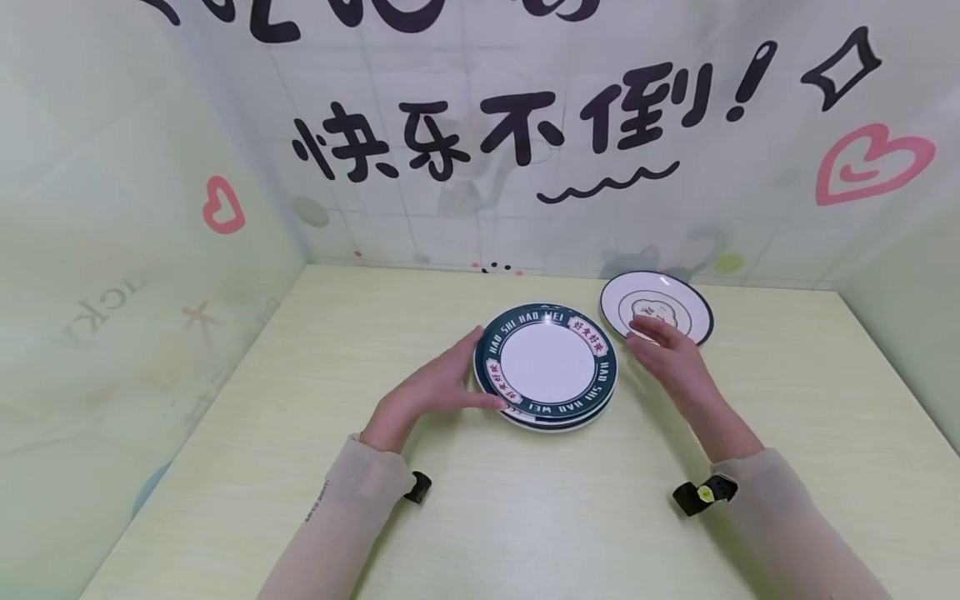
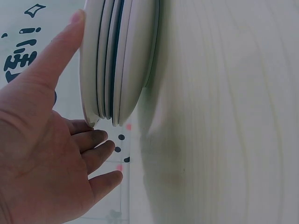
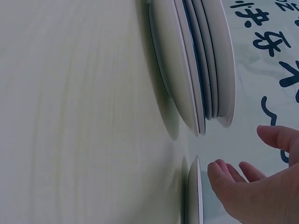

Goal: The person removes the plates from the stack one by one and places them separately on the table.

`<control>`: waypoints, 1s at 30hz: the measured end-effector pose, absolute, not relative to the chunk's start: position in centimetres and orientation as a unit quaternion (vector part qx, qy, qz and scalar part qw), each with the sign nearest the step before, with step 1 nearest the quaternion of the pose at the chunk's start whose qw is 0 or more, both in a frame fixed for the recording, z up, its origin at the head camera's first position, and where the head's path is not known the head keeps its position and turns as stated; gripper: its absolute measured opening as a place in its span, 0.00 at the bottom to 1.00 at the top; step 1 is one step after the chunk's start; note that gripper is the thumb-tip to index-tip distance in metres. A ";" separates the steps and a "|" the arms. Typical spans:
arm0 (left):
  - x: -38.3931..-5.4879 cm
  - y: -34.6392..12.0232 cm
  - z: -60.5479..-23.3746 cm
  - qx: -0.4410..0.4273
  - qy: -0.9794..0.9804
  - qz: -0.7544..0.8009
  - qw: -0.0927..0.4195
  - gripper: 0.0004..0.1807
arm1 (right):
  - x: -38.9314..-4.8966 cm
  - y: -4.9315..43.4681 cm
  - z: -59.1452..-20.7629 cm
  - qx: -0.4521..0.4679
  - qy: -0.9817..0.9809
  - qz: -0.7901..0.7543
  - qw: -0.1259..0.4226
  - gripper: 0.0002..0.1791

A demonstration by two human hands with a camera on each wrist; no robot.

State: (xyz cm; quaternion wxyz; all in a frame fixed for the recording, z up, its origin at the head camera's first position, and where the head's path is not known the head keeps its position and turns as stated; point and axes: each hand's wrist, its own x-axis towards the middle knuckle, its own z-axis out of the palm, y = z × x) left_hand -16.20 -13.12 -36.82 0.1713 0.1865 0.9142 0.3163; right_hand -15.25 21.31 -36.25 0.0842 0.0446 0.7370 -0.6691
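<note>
A stack of several plates [image 1: 547, 362] stands on the table, the top one with a dark green lettered rim around a white centre. In the left wrist view, the stacked rims [image 2: 105, 60] show edge-on. My left hand [image 1: 438, 383] touches the left side of the stack, its thumb on the near rim and its fingers spread and loosely bent by the edge. My right hand [image 1: 675, 367] hovers right of the stack, apart from it, with nothing in its fingers. Partly behind that hand lies a single white plate [image 1: 618, 292] with a dark blue rim and a line drawing.
A pale wood-grain table [image 1: 540, 517] bears the plates. Behind it hangs a printed backdrop [image 1: 465, 225] with black characters, and a sheet [image 1: 112, 333] rises along the left side. Black bands [image 1: 705, 494] sit at both wrists over light sleeves.
</note>
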 end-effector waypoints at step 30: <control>-16.1 -13.1 -36.7 0.183 0.914 0.317 0.174 0.72 | -15.3 18.8 -36.8 0.041 0.774 -0.623 0.104 0.32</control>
